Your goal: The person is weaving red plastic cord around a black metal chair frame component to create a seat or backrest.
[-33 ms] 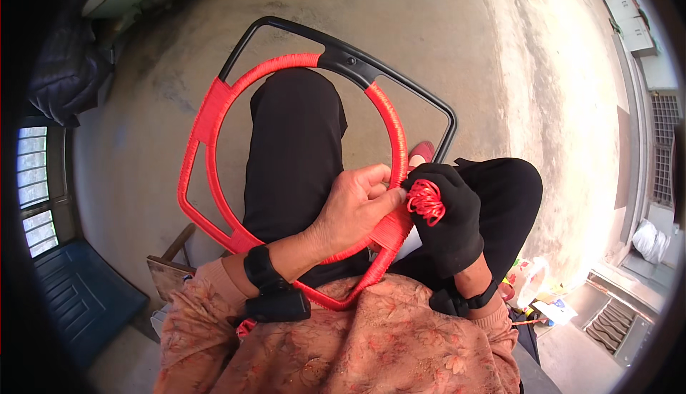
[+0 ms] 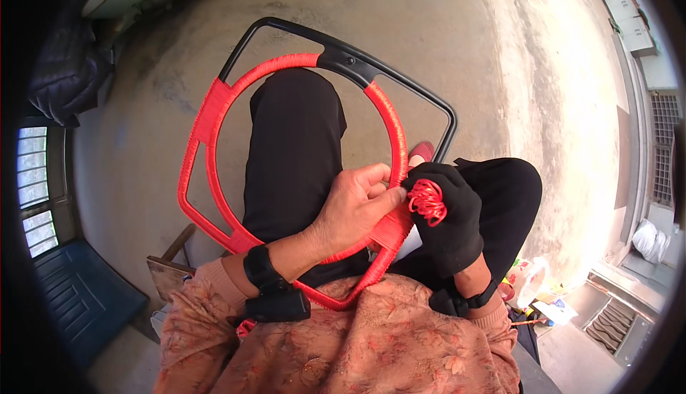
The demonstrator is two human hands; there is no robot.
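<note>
A ring-and-outer-bar frame (image 2: 212, 111) lies tilted across my lap, wrapped mostly in glossy red cord. Its far top and right outer bars are bare black. My left hand (image 2: 350, 208), ungloved, is closed on the right side of the ring, thumb and fingers meeting at the wrapped rim. Beside it, my right hand (image 2: 454, 226) wears a black glove and is closed round a looped bundle of red cord (image 2: 427, 202). The gloved fingertips touch the frame close to the left thumb. Exactly where the cord's working end runs is hidden between the hands.
My black-trousered knee (image 2: 296, 129) shows through the ring. A concrete floor (image 2: 457, 51) spreads ahead. At the left are a dark blue mat (image 2: 86, 294) and a wooden piece (image 2: 168, 276). A white bag (image 2: 650, 240) and a floral bag (image 2: 529, 279) stand at the right.
</note>
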